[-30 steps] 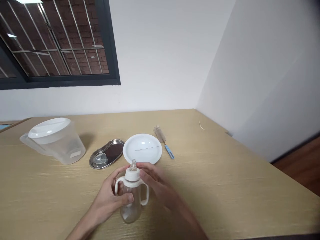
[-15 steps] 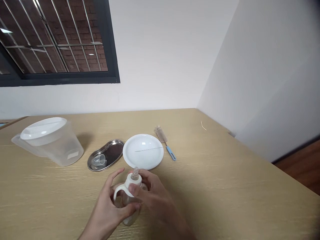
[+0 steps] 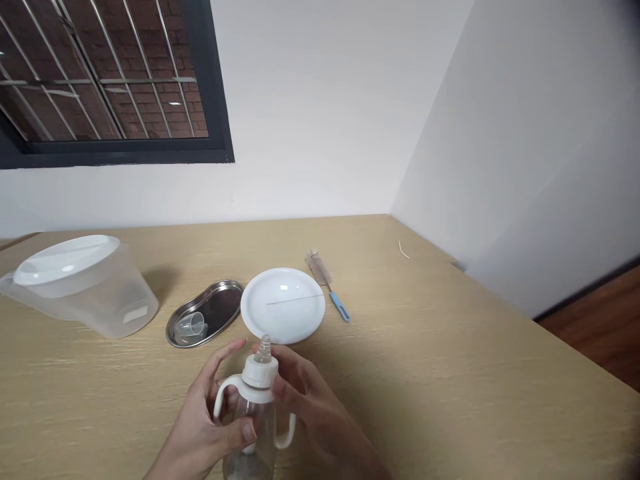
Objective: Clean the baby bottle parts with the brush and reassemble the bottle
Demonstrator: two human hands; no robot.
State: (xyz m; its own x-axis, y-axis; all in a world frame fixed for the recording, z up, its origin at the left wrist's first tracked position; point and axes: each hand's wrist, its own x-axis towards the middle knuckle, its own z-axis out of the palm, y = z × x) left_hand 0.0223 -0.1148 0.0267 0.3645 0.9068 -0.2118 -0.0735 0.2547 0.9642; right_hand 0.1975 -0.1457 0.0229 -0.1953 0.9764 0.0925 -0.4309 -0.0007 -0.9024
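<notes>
A clear baby bottle (image 3: 256,420) with a white collar, two white handles and a clear nipple stands upright between my hands near the front of the table. My left hand (image 3: 200,417) wraps round its left side, thumb across the clear body and fingers behind the left handle. At the collar, my right hand (image 3: 310,407) grips from the right, its thumb on the white ring and its fingers partly hidden behind. Just beyond the bottle lies a white plate (image 3: 295,327) with a thin wire-like item (image 3: 294,300) across it.
A lidded translucent pitcher (image 3: 113,300) is at the left of the wooden table (image 3: 450,347). Beside the plate, a kidney-shaped metal tray (image 3: 225,310) holds a small clear cup (image 3: 194,325). A blue-handled brush (image 3: 340,307) lies right of the plate, a thin white strip (image 3: 403,250) farther right.
The bottle has become more upright, and its right handle and more of its body now show. My right thumb has moved to the collar's right side. The whole view has shifted slightly.
</notes>
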